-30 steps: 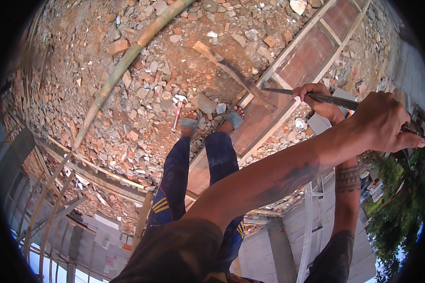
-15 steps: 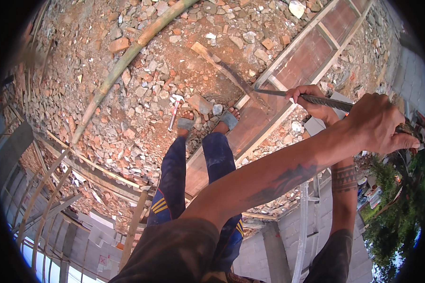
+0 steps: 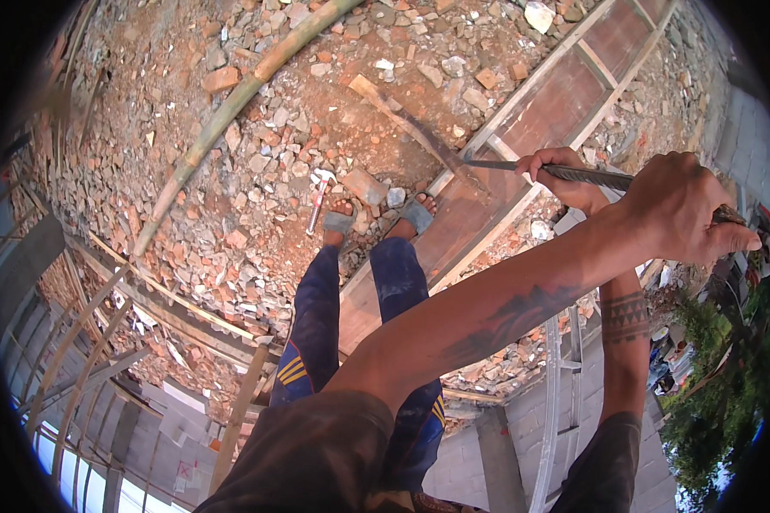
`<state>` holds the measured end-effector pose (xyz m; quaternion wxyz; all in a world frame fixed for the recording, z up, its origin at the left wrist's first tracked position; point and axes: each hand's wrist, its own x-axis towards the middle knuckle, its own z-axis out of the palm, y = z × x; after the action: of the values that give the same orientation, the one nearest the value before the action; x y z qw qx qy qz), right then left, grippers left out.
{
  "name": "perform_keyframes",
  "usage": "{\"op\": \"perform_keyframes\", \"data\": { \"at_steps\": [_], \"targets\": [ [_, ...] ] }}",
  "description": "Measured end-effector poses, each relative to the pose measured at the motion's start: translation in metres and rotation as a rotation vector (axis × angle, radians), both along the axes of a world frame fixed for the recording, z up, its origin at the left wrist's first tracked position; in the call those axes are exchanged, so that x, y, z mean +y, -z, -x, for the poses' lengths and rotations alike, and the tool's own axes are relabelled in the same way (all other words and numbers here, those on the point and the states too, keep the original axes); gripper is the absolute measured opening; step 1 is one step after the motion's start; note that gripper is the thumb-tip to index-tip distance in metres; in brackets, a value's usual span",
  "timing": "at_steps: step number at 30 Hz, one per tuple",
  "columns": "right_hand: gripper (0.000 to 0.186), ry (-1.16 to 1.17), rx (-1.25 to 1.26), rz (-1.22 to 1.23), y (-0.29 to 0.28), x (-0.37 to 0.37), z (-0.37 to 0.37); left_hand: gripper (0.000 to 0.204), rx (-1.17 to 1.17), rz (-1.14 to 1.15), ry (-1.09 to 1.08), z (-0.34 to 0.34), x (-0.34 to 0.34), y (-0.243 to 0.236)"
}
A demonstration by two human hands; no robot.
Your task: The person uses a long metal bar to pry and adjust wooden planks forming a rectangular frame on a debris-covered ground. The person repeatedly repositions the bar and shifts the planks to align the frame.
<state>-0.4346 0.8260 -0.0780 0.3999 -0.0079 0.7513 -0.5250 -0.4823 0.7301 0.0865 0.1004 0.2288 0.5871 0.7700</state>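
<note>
A long ribbed steel bar slants across the right side, held in both hands. My left hand is closed around its nearer part at the far right, with the left forearm crossing over the right arm. My right hand wraps the bar farther along, toward its tip. That thin tip meets or overlaps a rough wooden stick, whose lower end lies over a brown framed panel. Whether tip and stick touch, I cannot tell.
Broken brick and stone rubble covers the ground. A hammer lies beside my sandalled left foot. A long bamboo pole crosses at the left. Behind stand a metal ladder, a grey block wall and green plants.
My left hand has shifted slightly away from me, swinging its end of the bar with it. My right hand keeps its grip. The stick and the hammer lie as before.
</note>
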Motion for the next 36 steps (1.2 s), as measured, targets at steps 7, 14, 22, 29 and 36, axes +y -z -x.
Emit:
{"op": "perform_keyframes", "data": {
  "at_steps": [7, 14, 22, 29, 36],
  "targets": [
    [0.019, -0.011, 0.013, 0.007, 0.004, 0.007, -0.004, 0.069, 0.022, -0.004, -0.013, -0.013, 0.011, 0.001],
    [0.018, 0.016, 0.020, 0.014, 0.001, 0.008, -0.009, 0.069, 0.011, -0.051, -0.032, -0.013, 0.006, -0.006],
    [0.019, -0.008, 0.038, 0.014, -0.004, 0.003, -0.009, 0.079, 0.053, -0.103, -0.154, -0.017, 0.013, 0.000],
    [0.018, -0.001, 0.100, -0.020, -0.006, -0.005, -0.007, 0.072, 0.003, -0.095, -0.105, -0.018, 0.000, -0.004],
    [0.017, -0.027, 0.193, -0.109, -0.013, -0.033, -0.049, 0.062, 0.102, -0.086, 0.104, -0.068, -0.052, -0.001]
  ]
}}
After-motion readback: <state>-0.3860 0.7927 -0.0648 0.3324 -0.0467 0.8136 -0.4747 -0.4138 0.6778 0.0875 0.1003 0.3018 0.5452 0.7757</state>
